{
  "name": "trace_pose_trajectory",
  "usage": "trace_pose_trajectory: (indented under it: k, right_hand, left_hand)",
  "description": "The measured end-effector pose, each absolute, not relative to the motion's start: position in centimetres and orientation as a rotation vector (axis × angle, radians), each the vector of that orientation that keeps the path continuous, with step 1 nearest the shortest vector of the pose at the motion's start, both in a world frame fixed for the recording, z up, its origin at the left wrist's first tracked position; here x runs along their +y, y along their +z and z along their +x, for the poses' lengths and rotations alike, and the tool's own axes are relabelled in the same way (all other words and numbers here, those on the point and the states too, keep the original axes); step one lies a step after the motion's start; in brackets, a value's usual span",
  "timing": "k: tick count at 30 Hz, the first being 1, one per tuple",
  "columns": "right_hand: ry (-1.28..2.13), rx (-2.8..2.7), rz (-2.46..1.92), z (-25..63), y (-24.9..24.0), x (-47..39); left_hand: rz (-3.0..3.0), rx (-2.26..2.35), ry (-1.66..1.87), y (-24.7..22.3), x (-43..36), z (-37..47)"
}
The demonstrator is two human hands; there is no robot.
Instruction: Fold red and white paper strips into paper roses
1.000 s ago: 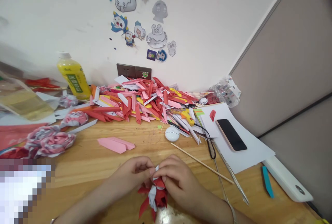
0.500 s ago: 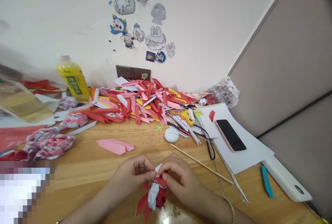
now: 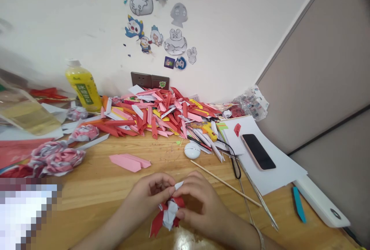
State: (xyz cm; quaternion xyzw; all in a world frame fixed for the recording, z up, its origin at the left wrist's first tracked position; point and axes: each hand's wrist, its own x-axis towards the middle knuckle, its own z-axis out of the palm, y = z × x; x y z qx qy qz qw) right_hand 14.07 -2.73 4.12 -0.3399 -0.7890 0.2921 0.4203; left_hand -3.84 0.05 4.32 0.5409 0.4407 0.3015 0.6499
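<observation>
A red and white folded-paper piece is held between my two hands, low in the middle of the view. My left hand pinches its upper part with thumb and fingers, close to a white paper tip. My right hand closes on the same tip and on the right side of the piece, its thumb lower down against the white paper. Red pointed ends stick out at the lower left. Beyond my left hand, two pink folded strips lie on the wooden table.
Behind the hands lies a heap of folded strips, with a yellow glue gun and a white rounded object. A wooden stick, a phone on white sheets and a white device are right; a yellow bottle is left.
The paper piece has turned in my hands, showing more white in front and less dark red. My right thumb has moved lower and slightly left. The view has shifted slightly.
</observation>
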Motion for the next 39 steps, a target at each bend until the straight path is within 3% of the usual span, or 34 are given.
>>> trace_pose_trajectory:
  k: [28,33,39]
  right_hand:
    - [0.565,-2.098,-0.748,14.1,5.5,-3.7]
    - [0.488,-1.835,-0.906,14.7,4.9,-3.7]
    - [1.008,-1.633,-1.052,15.5,3.8,-2.4]
  left_hand:
    - [1.341,0.96,0.87,3.9,-0.2,-4.3]
    - [1.581,0.819,0.777,4.0,-0.4,-5.0]
    - [1.64,0.798,0.865,4.5,-0.3,-4.9]
